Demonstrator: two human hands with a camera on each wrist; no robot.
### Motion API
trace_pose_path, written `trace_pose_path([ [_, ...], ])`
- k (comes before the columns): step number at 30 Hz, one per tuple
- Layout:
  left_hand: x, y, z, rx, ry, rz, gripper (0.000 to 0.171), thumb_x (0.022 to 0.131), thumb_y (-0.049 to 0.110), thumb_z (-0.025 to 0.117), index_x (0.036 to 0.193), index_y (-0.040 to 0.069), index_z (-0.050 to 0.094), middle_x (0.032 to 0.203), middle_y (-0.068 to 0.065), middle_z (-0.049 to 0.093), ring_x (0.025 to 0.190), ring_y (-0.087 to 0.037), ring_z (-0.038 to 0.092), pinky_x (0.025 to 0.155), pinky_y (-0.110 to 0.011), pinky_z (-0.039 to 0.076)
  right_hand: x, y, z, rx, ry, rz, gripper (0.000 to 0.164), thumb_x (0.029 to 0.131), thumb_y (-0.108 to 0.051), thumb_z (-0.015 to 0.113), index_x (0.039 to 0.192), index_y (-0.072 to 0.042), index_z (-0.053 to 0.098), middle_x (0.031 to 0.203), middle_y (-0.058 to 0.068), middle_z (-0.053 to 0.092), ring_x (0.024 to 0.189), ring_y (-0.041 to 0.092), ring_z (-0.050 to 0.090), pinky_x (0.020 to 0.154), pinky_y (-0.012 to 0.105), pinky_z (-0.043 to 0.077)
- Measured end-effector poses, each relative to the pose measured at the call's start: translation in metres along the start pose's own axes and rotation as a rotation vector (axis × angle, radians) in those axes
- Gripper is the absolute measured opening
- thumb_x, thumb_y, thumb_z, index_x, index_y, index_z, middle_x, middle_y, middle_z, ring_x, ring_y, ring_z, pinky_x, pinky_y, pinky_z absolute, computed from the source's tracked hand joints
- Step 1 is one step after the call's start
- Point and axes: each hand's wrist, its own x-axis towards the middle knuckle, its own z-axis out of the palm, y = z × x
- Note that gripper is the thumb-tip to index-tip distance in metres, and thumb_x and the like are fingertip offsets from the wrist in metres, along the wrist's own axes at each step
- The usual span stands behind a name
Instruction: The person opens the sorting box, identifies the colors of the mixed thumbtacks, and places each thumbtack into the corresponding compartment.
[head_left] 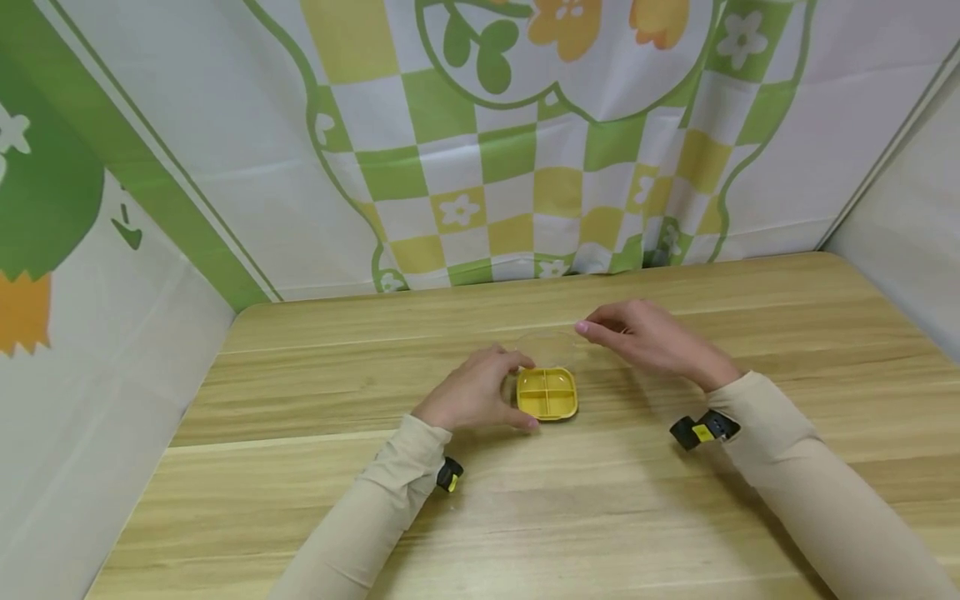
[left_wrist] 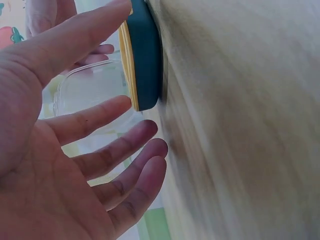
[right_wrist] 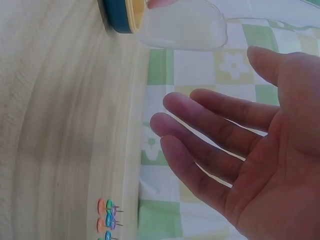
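On the wooden table (head_left: 217, 508), the left hand (head_left: 480, 390) holds the four-compartment yellow-and-teal box (head_left: 561, 404) between thumb and forefinger. Its clear lid (right_wrist: 185, 30) stands open. Beside that, the right hand's (head_left: 648, 342) fingers are relaxed; whether they touch it is hard to tell.

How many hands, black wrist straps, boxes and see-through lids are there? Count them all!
Hands: 2 (left hand, right hand)
Black wrist straps: 2 (left strap, right strap)
Box: 1
See-through lid: 1
Total: 6
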Motion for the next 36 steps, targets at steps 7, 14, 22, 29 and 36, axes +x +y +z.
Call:
trace_pose_path([
  [7,0.001,-0.002,0.002,-0.004,0.009,0.019,0.072,0.075,0.029,0.092,0.133,0.001,0.060,0.129,-0.012,0.064,0.120,-0.030,0.056,0.106,-0.043,0.042,0.000,0.002,-0.002,-0.033,0.004,0.010,0.046,0.104,-0.047,0.053,0.119,-0.009,0.073,0.107,0.004,0.074,0.099,0.020,0.069,0.087,0.047,0.054],
  [14,0.001,-0.002,0.002,-0.013,0.037,-0.009,0.071,0.074,0.027,0.093,0.132,-0.001,0.061,0.129,-0.013,0.064,0.121,-0.030,0.056,0.108,-0.042,0.041,-0.002,0.005,-0.007,-0.067,0.011,0.011,0.043,0.105,-0.044,0.055,0.118,-0.008,0.074,0.106,0.003,0.074,0.099,0.020,0.069,0.086,0.047,0.054],
  [22,0.001,-0.004,0.001,-0.032,0.064,-0.085,0.072,0.074,0.027,0.093,0.132,-0.001,0.061,0.129,-0.012,0.063,0.122,-0.029,0.056,0.107,-0.044,0.042,-0.005,0.007,-0.015,-0.162,0.035,-0.021,0.021,0.099,-0.015,0.065,0.112,0.000,0.074,0.095,0.005,0.074,0.086,0.019,0.068,0.079,0.044,0.055],
  [29,0.001,-0.005,0.000,-0.038,0.102,-0.109,0.072,0.072,0.027,0.094,0.131,-0.001,0.063,0.125,-0.012,0.065,0.117,-0.028,0.058,0.103,-0.044,0.044,-0.006,0.012,-0.020,-0.229,0.034,-0.010,0.018,0.093,-0.009,0.070,0.108,0.001,0.074,0.091,0.005,0.074,0.083,0.019,0.068,0.077,0.044,0.055],
  [36,0.001,-0.006,0.000,-0.039,0.111,-0.120,0.074,0.070,0.028,0.095,0.131,0.000,0.063,0.124,-0.012,0.066,0.117,-0.029,0.059,0.102,-0.044,0.045,-0.008,0.021,-0.027,-0.280,0.033,0.007,0.014,0.086,-0.006,0.075,0.100,-0.002,0.076,0.085,0.002,0.070,0.080,0.019,0.065,0.075,0.044,0.053],
])
